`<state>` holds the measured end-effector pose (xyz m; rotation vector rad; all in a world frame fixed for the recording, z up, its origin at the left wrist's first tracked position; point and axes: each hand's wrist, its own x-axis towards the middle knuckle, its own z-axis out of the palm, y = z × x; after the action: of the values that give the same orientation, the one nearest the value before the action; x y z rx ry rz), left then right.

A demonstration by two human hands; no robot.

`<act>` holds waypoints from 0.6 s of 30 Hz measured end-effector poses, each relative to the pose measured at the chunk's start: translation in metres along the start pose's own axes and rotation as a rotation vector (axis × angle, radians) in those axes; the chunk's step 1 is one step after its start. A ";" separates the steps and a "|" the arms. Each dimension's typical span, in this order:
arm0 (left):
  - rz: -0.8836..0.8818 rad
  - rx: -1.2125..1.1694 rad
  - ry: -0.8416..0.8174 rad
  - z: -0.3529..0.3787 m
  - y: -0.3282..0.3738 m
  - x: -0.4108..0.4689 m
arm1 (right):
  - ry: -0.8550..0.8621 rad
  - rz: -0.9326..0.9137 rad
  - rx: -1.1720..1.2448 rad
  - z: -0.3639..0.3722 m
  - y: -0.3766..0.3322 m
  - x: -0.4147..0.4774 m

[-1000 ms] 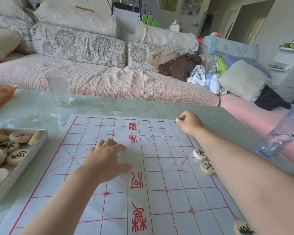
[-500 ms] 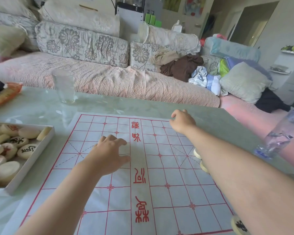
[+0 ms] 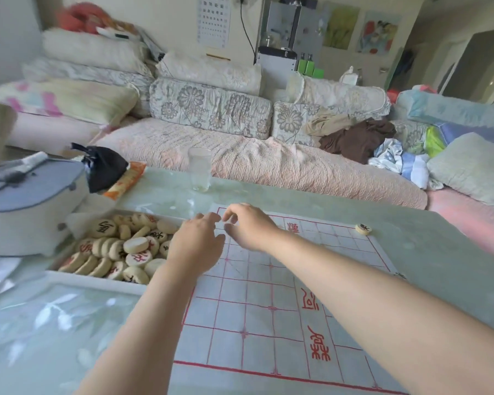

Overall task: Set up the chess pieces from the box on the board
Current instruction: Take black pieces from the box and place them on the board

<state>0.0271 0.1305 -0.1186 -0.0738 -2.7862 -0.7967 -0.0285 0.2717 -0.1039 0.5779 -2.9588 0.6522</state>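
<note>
head view: the board (image 3: 268,295) is a pale sheet ruled in red, lying under both forearms on the table (image 3: 54,323). red characters run down its middle band, right of the right hand (image 3: 248,228). the one beside the right forearm reads 河; the others are too skewed to read surely. on the wall far beyond the hands hangs an eye chart (image 3: 213,21), its rows too small to read.

just left of the left hand (image 3: 196,245) sits the box (image 3: 97,276), a shallow white tray heaped with the chess pieces (image 3: 120,248). they are cream discs, some showing red or black characters, some blank side up, several leaning on edge; the marks are blurred. a single piece (image 3: 363,229) with a black mark lies at the board's far corner, well right of the right hand.

the left hand hovers at the box's right edge, back up, fingers relaxed and slightly spread, holding nothing. the right hand is just beside it over the board's far left corner, fingers loosely curled, thumb and forefinger apart with nothing between them.

beyond the hands stands a clear glass (image 3: 200,169). left of the box are a grey-blue case (image 3: 26,201), a black pouch (image 3: 103,166) and an orange packet (image 3: 126,178).
</note>
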 end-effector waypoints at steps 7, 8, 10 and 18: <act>-0.138 0.132 0.063 -0.048 -0.086 -0.009 | -0.152 -0.078 -0.038 0.048 -0.088 0.030; -0.148 0.138 0.065 -0.052 -0.097 -0.011 | -0.183 -0.075 -0.083 0.053 -0.095 0.033; -0.157 0.147 0.049 -0.060 -0.110 -0.017 | -0.249 -0.062 -0.221 0.061 -0.104 0.039; -0.120 0.194 -0.034 -0.063 -0.121 -0.012 | -0.251 -0.067 -0.286 0.072 -0.101 0.049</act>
<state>0.0391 -0.0050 -0.1317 0.1157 -2.9070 -0.5508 -0.0344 0.1400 -0.1233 0.7769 -3.1596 0.1523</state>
